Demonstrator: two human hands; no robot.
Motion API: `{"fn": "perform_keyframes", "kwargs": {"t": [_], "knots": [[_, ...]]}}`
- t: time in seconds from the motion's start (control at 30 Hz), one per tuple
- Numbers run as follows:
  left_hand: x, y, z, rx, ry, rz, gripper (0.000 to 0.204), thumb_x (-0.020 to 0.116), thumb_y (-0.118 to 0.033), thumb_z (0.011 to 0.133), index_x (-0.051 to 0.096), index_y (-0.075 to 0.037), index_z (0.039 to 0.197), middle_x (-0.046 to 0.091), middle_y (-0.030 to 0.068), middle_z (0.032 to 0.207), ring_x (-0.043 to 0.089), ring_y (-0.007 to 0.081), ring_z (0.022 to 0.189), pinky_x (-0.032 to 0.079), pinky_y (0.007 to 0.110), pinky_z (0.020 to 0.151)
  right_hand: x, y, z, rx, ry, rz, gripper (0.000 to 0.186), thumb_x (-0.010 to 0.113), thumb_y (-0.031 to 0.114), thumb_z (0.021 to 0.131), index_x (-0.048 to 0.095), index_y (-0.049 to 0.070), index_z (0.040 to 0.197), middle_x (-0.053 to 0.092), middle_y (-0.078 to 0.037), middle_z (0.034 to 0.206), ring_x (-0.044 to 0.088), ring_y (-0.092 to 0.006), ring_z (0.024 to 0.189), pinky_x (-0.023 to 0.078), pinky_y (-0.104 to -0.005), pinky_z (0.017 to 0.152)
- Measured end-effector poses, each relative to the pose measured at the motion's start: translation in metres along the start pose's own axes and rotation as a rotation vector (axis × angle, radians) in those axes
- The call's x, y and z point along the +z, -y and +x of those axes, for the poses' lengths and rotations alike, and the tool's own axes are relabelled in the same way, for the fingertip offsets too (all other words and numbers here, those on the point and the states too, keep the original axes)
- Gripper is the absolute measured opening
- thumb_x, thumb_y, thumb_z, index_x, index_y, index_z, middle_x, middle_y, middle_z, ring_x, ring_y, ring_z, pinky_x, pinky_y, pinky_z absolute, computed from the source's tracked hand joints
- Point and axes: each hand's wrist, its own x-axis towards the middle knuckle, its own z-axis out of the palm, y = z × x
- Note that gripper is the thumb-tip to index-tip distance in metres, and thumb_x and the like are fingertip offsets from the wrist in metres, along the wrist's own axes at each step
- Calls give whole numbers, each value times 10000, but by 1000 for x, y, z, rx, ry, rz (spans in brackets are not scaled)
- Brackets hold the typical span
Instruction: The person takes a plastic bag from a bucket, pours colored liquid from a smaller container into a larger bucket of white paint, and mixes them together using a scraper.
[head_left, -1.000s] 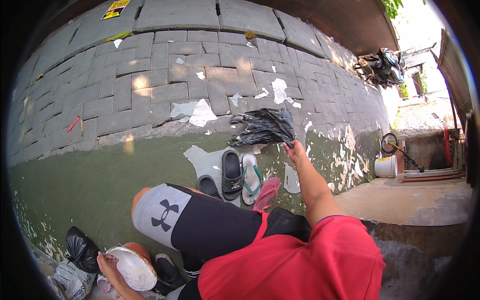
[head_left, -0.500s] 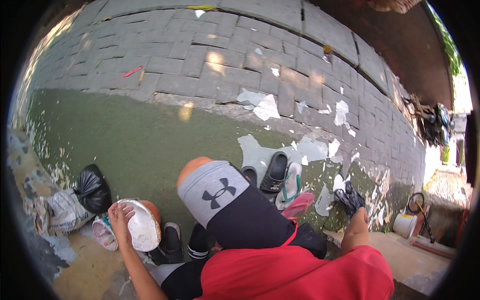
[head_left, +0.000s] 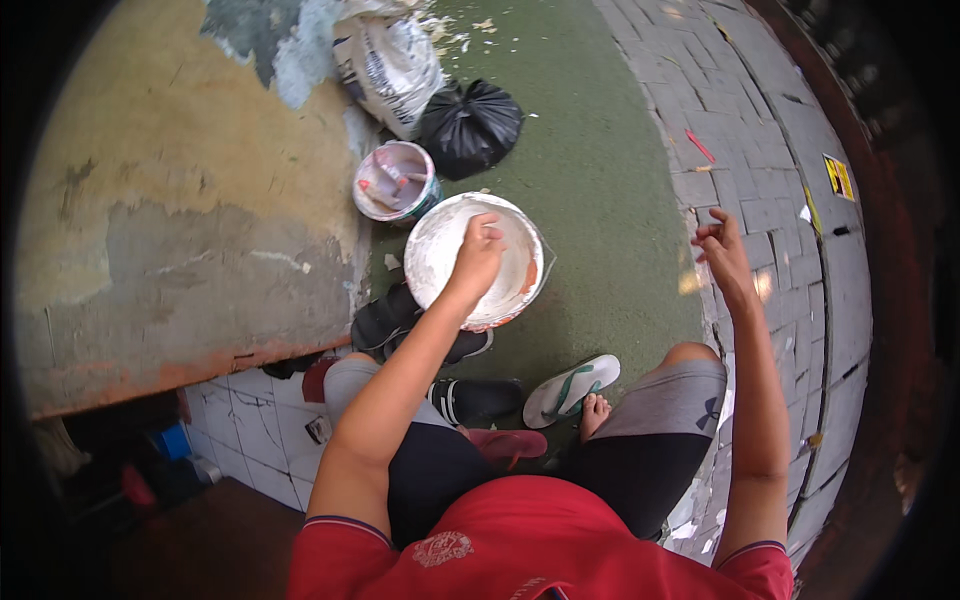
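My left hand (head_left: 480, 250) hangs over the white, paint-crusted bucket (head_left: 517, 239), fingers loosely bent and apart, holding nothing visible. My right hand (head_left: 723, 247) is raised at the right above the walkway, also empty with curled, separated fingers. Behind the white bucket sits a smaller bucket (head_left: 419, 185) containing pinkish liquid and what look like tools. Beside that are a tied black plastic bag (head_left: 471, 128) and a white printed sack (head_left: 385, 70).
A raised, stained concrete slab (head_left: 190, 180) borders the left, with tiles (head_left: 245, 430) below it. Around my feet are dark sandals (head_left: 385, 320), a white flip-flop (head_left: 565, 392) and a pink flip-flop (head_left: 505, 444). Grey pavers (head_left: 750, 140) with scattered litter run along the right.
The view has swung left toward the buckets. My right hand has let go of the crumpled black plastic and is raised empty. My left hand remains by the white bucket.
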Motion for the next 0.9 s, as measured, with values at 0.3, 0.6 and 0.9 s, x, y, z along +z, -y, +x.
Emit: {"fn": "perform_keyframes", "kwargs": {"t": [0.3, 0.6, 0.9], "knots": [[-22, -56, -9, -427, 39, -1017, 303, 413, -252, 999, 424, -9, 1180, 519, 133, 1026, 593, 205, 891, 509, 337, 718, 234, 85, 1, -290, 167, -1032, 523, 472, 368, 963, 468, 0, 1334, 353, -250, 1446, 260, -359, 1396, 149, -565, 1126], [-128, -66, -120, 235, -304, 121, 398, 410, -342, 1012, 501, 7, 844, 521, 101, 597, 524, 198, 528, 426, 370, 552, 227, 75, 6, -218, 177, -274, 344, 475, 287, 999, 526, -23, 859, 506, -50, 533, 505, -127, 384, 408, -275, 381], [-256, 78, -276, -171, -932, -55, 570, 438, -408, 1007, 462, -96, 530, 502, 32, 508, 443, 89, 428, 361, 260, 431, 224, 56, 23, -106, 234, -210, 381, 449, 344, 1011, 498, 38, 789, 494, -20, 602, 456, -85, 407, 394, -251, 379]]}}
